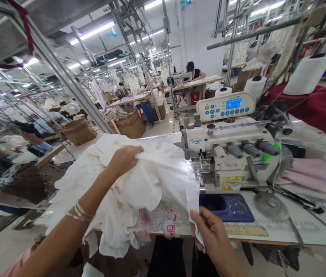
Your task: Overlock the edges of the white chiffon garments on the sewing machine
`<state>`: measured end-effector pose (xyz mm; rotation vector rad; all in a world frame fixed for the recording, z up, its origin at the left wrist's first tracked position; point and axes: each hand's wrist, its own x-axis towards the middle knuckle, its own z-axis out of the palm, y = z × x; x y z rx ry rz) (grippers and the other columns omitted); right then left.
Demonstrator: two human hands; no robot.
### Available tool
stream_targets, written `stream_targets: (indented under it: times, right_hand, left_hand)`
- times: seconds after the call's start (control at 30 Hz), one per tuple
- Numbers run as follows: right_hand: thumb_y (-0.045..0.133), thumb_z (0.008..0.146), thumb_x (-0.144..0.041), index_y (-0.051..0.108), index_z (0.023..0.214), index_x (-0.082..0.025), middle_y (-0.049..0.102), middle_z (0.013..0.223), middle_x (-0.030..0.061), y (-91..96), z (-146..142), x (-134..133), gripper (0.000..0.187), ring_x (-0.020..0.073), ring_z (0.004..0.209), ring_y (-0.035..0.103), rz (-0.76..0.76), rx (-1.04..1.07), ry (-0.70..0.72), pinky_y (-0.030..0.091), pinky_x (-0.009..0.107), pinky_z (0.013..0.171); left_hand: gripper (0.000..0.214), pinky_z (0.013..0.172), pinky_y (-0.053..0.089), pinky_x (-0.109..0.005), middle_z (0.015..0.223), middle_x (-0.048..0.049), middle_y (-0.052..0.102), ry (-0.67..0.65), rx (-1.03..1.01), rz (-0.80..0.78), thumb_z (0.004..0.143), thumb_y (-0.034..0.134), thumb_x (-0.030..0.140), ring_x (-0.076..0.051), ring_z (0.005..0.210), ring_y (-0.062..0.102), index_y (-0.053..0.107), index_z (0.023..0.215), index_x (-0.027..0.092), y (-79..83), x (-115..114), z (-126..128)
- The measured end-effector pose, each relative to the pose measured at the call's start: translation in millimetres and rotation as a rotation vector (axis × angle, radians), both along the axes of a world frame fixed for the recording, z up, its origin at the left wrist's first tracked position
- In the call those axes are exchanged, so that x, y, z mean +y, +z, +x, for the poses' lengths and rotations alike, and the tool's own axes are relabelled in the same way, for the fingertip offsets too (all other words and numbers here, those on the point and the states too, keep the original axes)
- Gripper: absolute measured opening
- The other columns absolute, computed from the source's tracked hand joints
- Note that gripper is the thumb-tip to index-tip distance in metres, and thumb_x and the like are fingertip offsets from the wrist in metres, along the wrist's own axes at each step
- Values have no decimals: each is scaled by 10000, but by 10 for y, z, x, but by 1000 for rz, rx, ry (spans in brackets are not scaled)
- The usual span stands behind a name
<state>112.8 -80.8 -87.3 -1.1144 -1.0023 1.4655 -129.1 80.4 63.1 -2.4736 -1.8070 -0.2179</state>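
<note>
A heap of white fabric (140,184) lies on the left part of the sewing table, spilling over its front edge. My left hand (124,159) is closed on a fold at the top of the heap, forearm stretched out with thin bracelets at the wrist. My right hand (212,234) pinches a hanging corner of the same white fabric at the table's front edge. Just right of the cloth stands a white overlock sewing machine (229,154) with a blue plate in front of it.
A control panel (225,105) with a lit blue display sits behind the machine. White thread cones (307,73) stand at the back right. Pink cloth (315,175) lies right of the machine. Cardboard boxes (78,132) and other workstations fill the left; a person sits far back.
</note>
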Motion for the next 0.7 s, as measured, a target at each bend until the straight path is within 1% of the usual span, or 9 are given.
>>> stream_targets:
  times: [0.03, 0.1, 0.2, 0.23, 0.27, 0.33, 0.43, 0.6, 0.7]
  right_hand:
    - [509, 873, -572, 502, 714, -179, 474, 516, -70, -19, -20, -7, 424, 67, 375, 419, 14, -4, -11, 307, 181, 393]
    - [522, 870, -565, 484, 692, -187, 460, 549, -61, -51, -26, -25, 419, 91, 465, 460, 35, -17, -49, 371, 195, 466]
    - [550, 870, -520, 502, 660, -184, 426, 603, -46, -54, 51, -62, 399, 109, 563, 433, 92, -157, -136, 371, 197, 518]
    - [553, 872, -503, 523, 656, -179, 430, 616, -39, -43, 89, -76, 390, 113, 574, 424, 132, -220, -155, 366, 198, 521]
    - [549, 877, -489, 542, 654, -176, 436, 622, -33, -30, 127, -90, 385, 115, 576, 416, 172, -280, -171, 362, 201, 521]
    - [531, 891, -471, 582, 678, -169, 457, 624, -27, -9, 189, -117, 373, 116, 567, 408, 224, -362, -185, 355, 204, 517]
    - [517, 901, -474, 587, 694, -170, 450, 602, -31, -3, 233, -142, 375, 113, 549, 391, 205, -412, -163, 339, 206, 505]
    - [504, 900, -504, 604, 717, -174, 461, 589, -32, 63, 203, -101, 391, 122, 563, 415, 152, -360, -199, 351, 214, 536]
    - [507, 893, -520, 591, 725, -180, 440, 580, -41, 130, 185, -54, 388, 119, 545, 430, 123, -318, -214, 358, 209, 525]
  left_hand:
    - [418, 1022, 374, -501, 1104, -119, 625, -3, 13, 53, 699, 451, 23, -319, 1157, 518, 640, 1032, 192, 82, 49, 91]
    - [529, 1066, 327, -532, 1259, -151, 533, -86, 14, 186, 701, 406, -30, -324, 1274, 418, 591, 1158, 161, 79, -42, 380]
    - [507, 1020, 436, -476, 1292, -157, 511, -480, -113, 456, 753, 387, -45, -275, 1268, 447, 540, 1204, 128, -238, -533, 902]
    - [415, 991, 475, -452, 1225, -147, 558, -573, -174, 485, 785, 420, -13, -265, 1231, 484, 560, 1148, 131, -375, -720, 1051]
    - [321, 956, 510, -425, 1126, -133, 604, -611, -221, 491, 815, 464, 35, -255, 1163, 535, 575, 1102, 128, -505, -887, 1176]
    - [188, 894, 556, -382, 1000, -112, 638, -562, -314, 496, 851, 525, 106, -239, 1050, 599, 592, 1025, 132, -713, -1109, 1344]
    - [133, 901, 564, -353, 945, -89, 652, -462, -421, 509, 867, 531, 86, -215, 1003, 626, 597, 968, 140, -867, -1147, 1417]
    - [163, 963, 542, -336, 984, -73, 664, -471, -533, 433, 878, 505, 57, -189, 1057, 620, 598, 969, 154, -860, -912, 1352]
    - [180, 958, 545, -355, 998, -71, 659, -482, -557, 410, 885, 492, 60, -189, 1069, 612, 598, 987, 164, -822, -865, 1334]
